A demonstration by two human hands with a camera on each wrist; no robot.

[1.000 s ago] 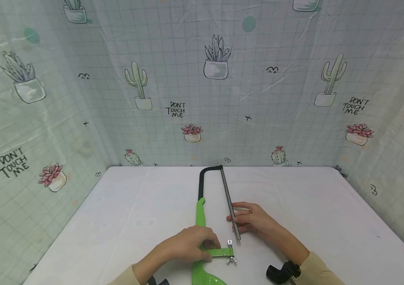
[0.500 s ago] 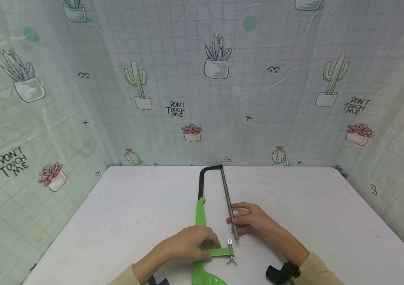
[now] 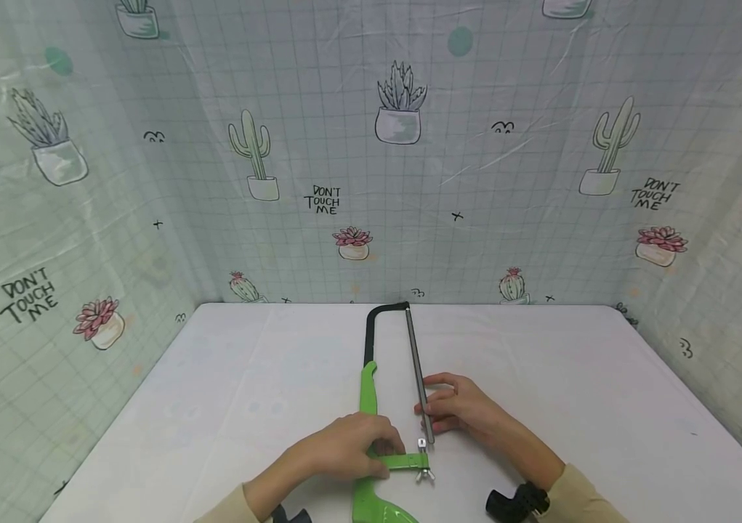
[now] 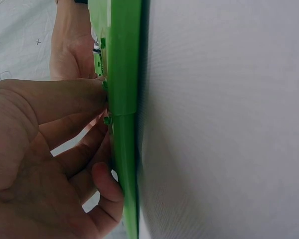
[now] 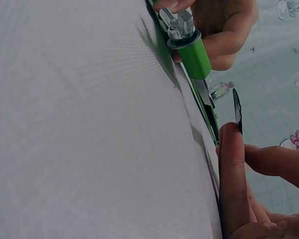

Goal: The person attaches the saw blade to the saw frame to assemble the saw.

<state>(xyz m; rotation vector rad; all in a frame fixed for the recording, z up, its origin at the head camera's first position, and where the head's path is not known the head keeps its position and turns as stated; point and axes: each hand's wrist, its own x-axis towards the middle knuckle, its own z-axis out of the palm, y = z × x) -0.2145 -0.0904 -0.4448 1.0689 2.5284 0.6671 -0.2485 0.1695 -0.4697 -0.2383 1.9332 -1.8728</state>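
Note:
A hacksaw frame (image 3: 368,392) with a green body and black front bow lies on the table, its bow toward the far edge. My left hand (image 3: 347,447) grips the green body where the short cross arm branches off. That arm carries a metal blade holder (image 3: 421,444) and a wing nut (image 3: 426,476). The grey saw blade (image 3: 413,345) meets the bow's tip at its far end. Near the other end, my right hand (image 3: 469,408) pinches the blade. In the right wrist view, the blade's end (image 5: 237,107) sticks out past the fingers, apart from the holder (image 5: 204,92).
A white cloth covers the table (image 3: 266,370), whose far edge meets a curtain (image 3: 318,109) printed with cactus pots. Black wrist mounts sit at both wrists, the right one (image 3: 517,501) standing off over the table.
My right hand has swung the blade's near end a little to the left, close to the blade holder. My left hand and the frame have stayed in place.

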